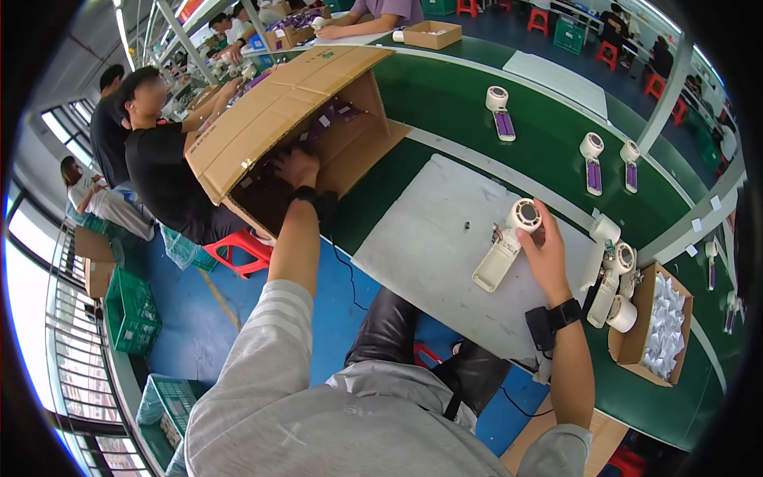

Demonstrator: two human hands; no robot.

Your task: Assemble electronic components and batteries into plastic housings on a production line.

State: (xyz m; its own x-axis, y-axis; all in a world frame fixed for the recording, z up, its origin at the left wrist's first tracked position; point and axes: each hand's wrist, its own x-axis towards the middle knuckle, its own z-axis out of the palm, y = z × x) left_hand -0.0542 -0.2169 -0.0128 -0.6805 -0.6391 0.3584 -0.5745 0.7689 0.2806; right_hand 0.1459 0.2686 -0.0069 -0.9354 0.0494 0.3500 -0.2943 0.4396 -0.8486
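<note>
My left hand (299,168) reaches into a large cardboard box (278,103) lying open toward me. Its fingers look apart, though the shadow inside partly hides the tips. Purple battery packs (338,114) lie in the box near that hand. On the grey work mat (421,230), my right hand (548,253) is closed round the head of a white handheld fan (498,261). The fan's handle is open, showing a hollow shell, with small wires near its neck. A small dark piece (466,226) sits on the mat left of the fan.
Several white fan bodies (606,298) cluster right of the mat, beside a small carton (616,342) of folded white pieces (666,326). Fans with purple packs (504,123) lie on the green conveyor (445,87). A co-worker (171,167) sits at left, close to the big box.
</note>
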